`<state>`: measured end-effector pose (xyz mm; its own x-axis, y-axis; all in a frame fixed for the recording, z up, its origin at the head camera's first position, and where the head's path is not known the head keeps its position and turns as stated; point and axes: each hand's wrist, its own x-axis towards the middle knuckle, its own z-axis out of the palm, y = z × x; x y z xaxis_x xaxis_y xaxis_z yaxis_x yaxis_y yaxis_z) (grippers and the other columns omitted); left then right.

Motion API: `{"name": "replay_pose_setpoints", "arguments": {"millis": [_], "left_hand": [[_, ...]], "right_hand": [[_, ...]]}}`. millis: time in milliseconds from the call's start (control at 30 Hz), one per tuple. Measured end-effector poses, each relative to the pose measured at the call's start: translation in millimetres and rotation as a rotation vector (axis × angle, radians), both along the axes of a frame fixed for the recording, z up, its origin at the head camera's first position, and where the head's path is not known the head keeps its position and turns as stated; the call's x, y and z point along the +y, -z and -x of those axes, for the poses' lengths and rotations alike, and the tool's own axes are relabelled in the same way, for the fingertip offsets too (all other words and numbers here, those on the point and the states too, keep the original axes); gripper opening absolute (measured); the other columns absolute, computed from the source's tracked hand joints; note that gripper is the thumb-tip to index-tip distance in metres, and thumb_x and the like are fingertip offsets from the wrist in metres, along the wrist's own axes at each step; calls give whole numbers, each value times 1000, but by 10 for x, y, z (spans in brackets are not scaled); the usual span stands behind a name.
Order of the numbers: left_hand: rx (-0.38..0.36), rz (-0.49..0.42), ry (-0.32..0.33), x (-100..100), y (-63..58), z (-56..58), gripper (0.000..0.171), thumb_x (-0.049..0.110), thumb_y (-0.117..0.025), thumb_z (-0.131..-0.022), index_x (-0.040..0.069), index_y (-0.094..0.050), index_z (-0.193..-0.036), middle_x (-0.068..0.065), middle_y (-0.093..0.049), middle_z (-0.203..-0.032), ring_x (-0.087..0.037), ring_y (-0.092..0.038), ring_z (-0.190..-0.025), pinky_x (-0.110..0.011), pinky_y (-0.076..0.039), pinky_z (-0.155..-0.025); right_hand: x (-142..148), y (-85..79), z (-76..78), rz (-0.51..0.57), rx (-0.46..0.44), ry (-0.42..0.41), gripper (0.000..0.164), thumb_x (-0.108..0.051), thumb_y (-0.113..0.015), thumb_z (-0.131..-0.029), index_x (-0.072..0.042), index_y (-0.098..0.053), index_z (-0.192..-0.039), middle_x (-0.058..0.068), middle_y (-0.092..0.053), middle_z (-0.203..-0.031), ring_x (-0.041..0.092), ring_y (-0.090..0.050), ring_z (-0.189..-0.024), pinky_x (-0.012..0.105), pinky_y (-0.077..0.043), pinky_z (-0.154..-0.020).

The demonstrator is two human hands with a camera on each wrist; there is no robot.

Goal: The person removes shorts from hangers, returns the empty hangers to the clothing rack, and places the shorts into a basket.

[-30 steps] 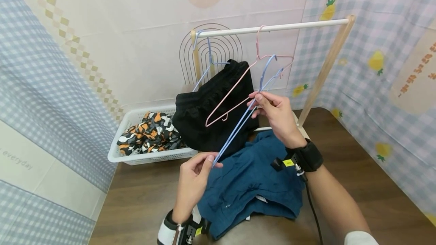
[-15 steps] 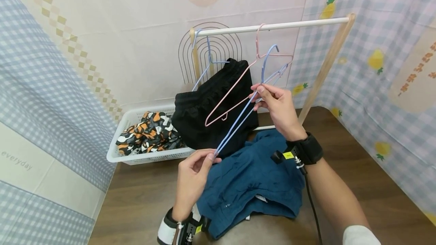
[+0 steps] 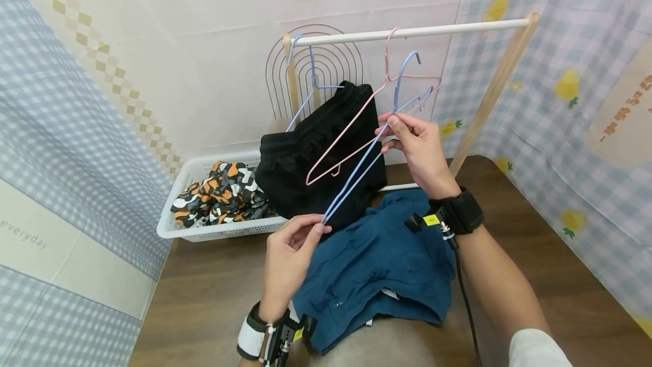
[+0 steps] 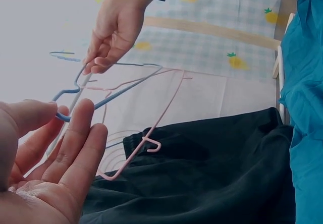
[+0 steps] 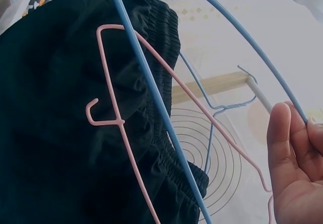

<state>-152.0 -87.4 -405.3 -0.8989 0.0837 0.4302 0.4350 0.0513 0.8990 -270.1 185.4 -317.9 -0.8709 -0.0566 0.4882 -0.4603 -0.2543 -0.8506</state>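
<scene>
A blue wire hanger (image 3: 360, 158) is held slanting in the air between both hands. My left hand (image 3: 287, 256) pinches its lower corner between thumb and fingers. At the base of the hook, my right hand (image 3: 419, 149) pinches it, with the hook rising above the fingers. Just behind hangs a pink hanger (image 3: 346, 129) with nothing on it, hooked over the white rail (image 3: 433, 29). Farther left, black shorts (image 3: 321, 180) hang from another blue hanger (image 3: 301, 109). Under the hands, dark teal shorts (image 3: 377, 271) lie spread on the table (image 3: 214, 299).
A white basket (image 3: 168, 225) with a camouflage-patterned garment (image 3: 224, 194) in orange, black and white stands at the back left. The rack's wooden leg (image 3: 496, 92) slopes down on the right. A cable (image 3: 471, 310) trails from the right wrist strap.
Both hands have risen a little with the blue hanger, the right one more. The hanger's hook now stands closer to the rail. The view has tilted slightly downward.
</scene>
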Motion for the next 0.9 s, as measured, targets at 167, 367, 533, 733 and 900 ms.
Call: {"name": "replay_pose_setpoints", "arguments": {"millis": [167, 367, 533, 733, 900], "left_hand": [[6, 1, -7, 22, -2, 33, 16, 13, -69, -104, 7, -76, -116, -7, -78, -104, -24, -77, -94, -29, -61, -89], [16, -1, -33, 44, 9, 59, 16, 14, -70, -103, 5, -76, -116, -7, -78, -103, -24, -77, -94, -27, -61, -89], [29, -15, -44, 78, 15, 96, 16, 16, -70, -104, 7, -76, -115, -6, -78, -103, -22, -77, -96, -29, -61, -90], [71, -36, -62, 122, 2, 165, 16, 13, -69, -104, 4, -76, -115, -8, -78, -103, -21, -78, -96, -29, -61, -90], [108, -47, -71, 173, -9, 233, 16, 13, -69, -104, 4, -75, -115, -8, -79, -103, -20, -78, -97, -30, -60, -92]], "right_hand": [[1, -37, 16, 11, 2, 8, 31, -17, -64, -106, 9, -72, -120, 11, -75, -94, 22, -70, -88, 26, -62, -71], [-9, -63, 54, 1, 15, 10, 33, -18, -64, -106, 11, -71, -120, 10, -75, -94, 20, -70, -87, 27, -62, -70], [8, -76, 93, -11, 22, 22, 29, -16, -63, -107, 9, -73, -117, 10, -75, -92, 20, -70, -86, 26, -61, -69], [37, -117, 146, -14, 22, 33, 26, -17, -64, -106, 4, -76, -115, 10, -74, -92, 22, -70, -85, 27, -62, -70], [64, -158, 197, 3, 30, 46, 31, -16, -63, -106, 12, -71, -118, 14, -74, -91, 21, -71, -84, 27, -62, -70]]}}
